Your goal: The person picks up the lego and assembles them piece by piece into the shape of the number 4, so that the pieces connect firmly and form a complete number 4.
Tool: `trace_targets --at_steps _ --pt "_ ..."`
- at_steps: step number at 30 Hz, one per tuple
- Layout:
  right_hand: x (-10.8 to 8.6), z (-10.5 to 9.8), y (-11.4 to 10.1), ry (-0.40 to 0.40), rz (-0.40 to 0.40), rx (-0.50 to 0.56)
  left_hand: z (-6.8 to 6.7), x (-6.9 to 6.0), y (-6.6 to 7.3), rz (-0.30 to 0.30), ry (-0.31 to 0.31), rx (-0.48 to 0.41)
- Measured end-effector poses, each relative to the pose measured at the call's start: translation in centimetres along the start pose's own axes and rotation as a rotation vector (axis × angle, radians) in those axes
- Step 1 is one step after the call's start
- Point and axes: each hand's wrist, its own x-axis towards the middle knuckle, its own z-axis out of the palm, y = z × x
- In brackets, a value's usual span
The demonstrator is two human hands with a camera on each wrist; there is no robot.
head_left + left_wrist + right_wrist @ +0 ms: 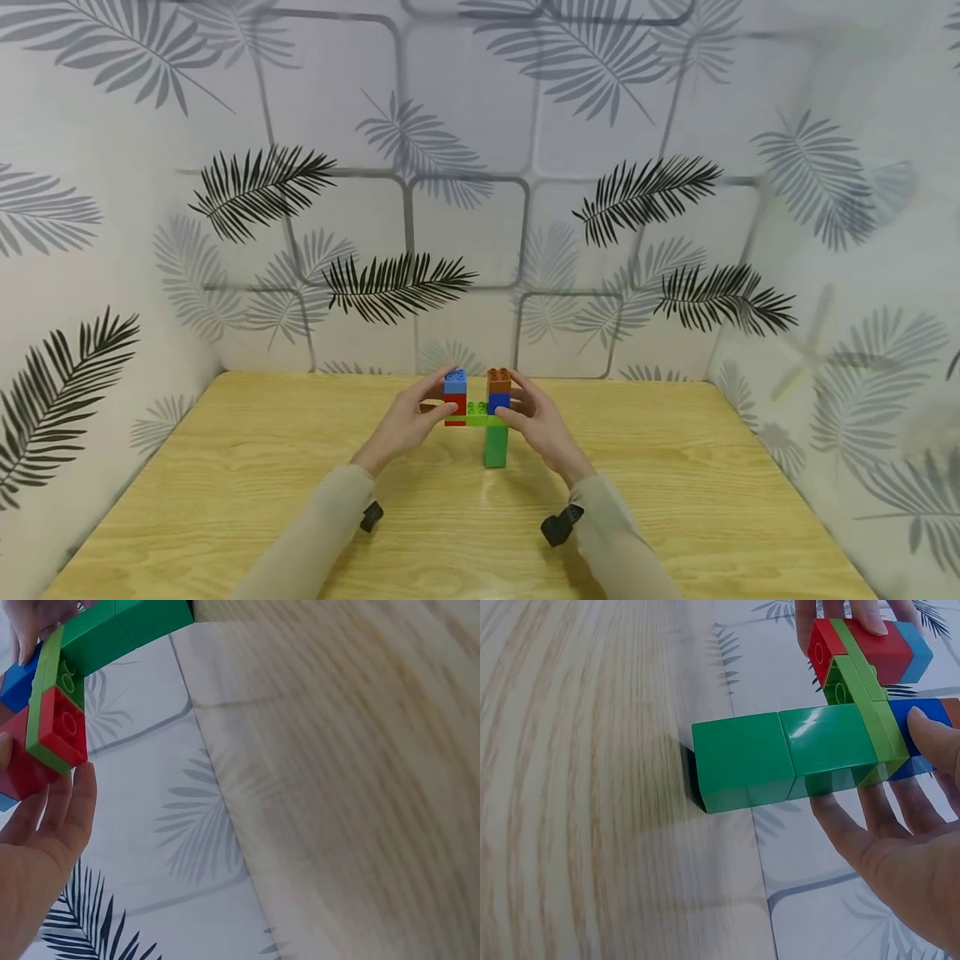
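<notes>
A block structure stands upright on two stacked green blocks [496, 447] [786, 756]. Across their top lies a light green plate [477, 414] [869, 694]. On its left end sit a red block [455, 401] [27, 766] and a light blue one [455, 382], with a thin red piece [64, 727] beneath. A blue block [498, 402] and a brown one [498, 382] are stacked on the right end. My left hand [408, 417] [46, 840] grips the red block between thumb and fingers. My right hand [542, 422] [907, 847] holds the blue block, thumb in front.
The structure stands near the middle of a wood-grain table [225, 467]. Behind and beside the table are pale surfaces with a leaf pattern [465, 233]. Dark wrist devices [562, 525] sit at both sleeve cuffs.
</notes>
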Motion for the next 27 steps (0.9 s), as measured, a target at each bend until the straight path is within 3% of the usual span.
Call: trace_targets --at_steps 4,9,18,22,27 --pt "0.3 0.3 0.1 0.024 0.017 0.002 0.4 0.3 -0.5 -0.086 0.060 -0.094" --pt "0.8 0.5 0.5 0.050 0.068 0.017 0.8 0.7 -1.4 -0.135 0.097 -0.127" --pt "1.6 1.2 1.2 0.075 0.265 0.020 1.0 1.4 -2.6 -0.309 0.012 -0.194" --pt "1.9 1.4 1.5 0.076 0.281 -0.017 1.1 1.7 -2.7 -0.365 -0.022 -0.228" --pt "1.9 1.6 2.0 0.060 0.288 -0.045 1.5 1.8 -3.5 -0.390 -0.024 -0.193"
